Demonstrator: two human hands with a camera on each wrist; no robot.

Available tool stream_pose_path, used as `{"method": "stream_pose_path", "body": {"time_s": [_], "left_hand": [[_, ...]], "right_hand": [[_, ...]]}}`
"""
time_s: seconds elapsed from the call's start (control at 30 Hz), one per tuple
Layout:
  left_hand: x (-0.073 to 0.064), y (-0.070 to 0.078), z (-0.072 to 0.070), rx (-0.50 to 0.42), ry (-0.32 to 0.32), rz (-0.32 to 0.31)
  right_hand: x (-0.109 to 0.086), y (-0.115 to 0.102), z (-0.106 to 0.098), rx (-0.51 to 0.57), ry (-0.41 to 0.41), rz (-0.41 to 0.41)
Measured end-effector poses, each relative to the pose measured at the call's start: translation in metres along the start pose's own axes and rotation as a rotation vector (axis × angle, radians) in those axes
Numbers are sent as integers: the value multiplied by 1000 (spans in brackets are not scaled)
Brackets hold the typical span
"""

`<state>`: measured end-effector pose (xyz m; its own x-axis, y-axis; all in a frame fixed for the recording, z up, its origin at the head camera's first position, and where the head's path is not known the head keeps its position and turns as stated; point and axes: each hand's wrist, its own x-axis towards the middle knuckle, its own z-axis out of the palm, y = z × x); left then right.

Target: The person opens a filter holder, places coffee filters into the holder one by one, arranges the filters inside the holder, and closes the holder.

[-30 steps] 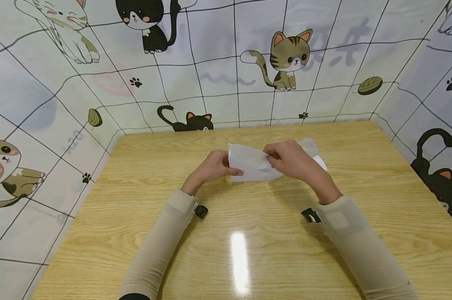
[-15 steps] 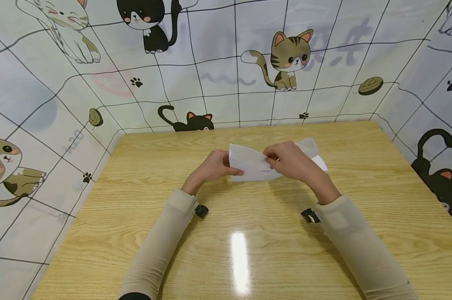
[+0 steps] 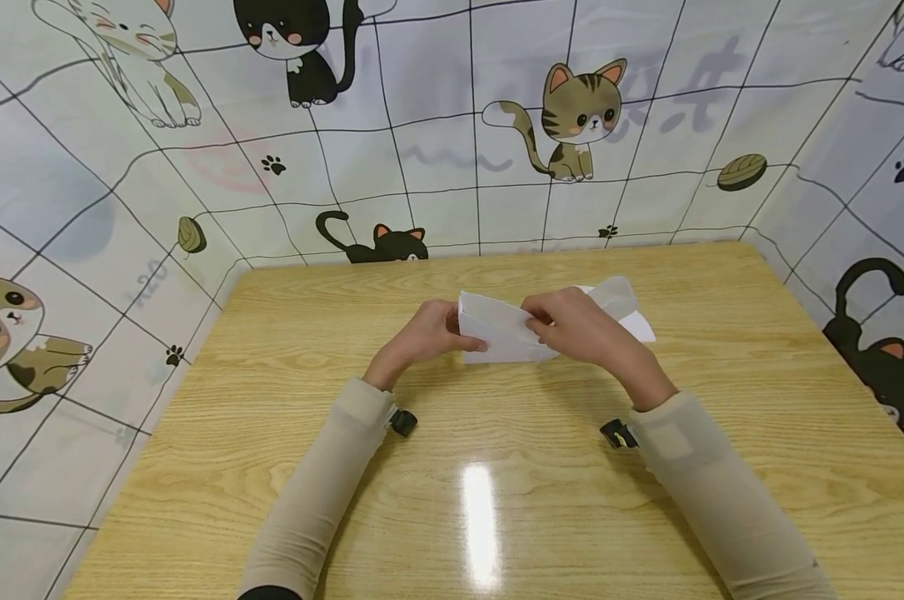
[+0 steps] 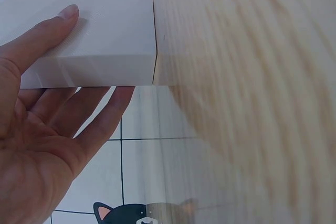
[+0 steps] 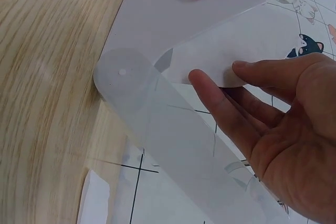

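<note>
White box is out over the wooden table, between your two hands; contact of its lower edge with the tabletop cannot be told.

Your left hand grips the box's left end: thumb flat on the face toward you, fingers round the back. Left wrist view confirms the thumb on the broad face, fingers on the opposite side.

Your right hand, toward the box's right, pinches the edge of a thin white flap with thumb and fingertip. The flap stands out at an angle from the box's face.

Right wrist view: a pale strip, its rounded end overlapping the box, the rest slanting away from it. To the box's right, past your right hand, a greyish rounded tab sticks up, a white piece just below it. Whether tab and strip are one part, cannot tell.

Behind the box: a backdrop of grid lines and cartoon cats. On your side of the box: beige sleeves, a small black device at each cuff.
</note>
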<state>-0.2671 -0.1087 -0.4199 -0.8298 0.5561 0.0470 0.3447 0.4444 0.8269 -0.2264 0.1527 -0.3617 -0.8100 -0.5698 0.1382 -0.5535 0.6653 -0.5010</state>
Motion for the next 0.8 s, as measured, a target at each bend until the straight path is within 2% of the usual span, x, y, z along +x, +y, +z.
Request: {"method": "stream_pose_path", "body": {"time_s": [0.8], "left_hand": [[-1, 0, 0, 13, -2, -6]], "right_hand": [[3, 2, 16, -6, -11, -52]]}}
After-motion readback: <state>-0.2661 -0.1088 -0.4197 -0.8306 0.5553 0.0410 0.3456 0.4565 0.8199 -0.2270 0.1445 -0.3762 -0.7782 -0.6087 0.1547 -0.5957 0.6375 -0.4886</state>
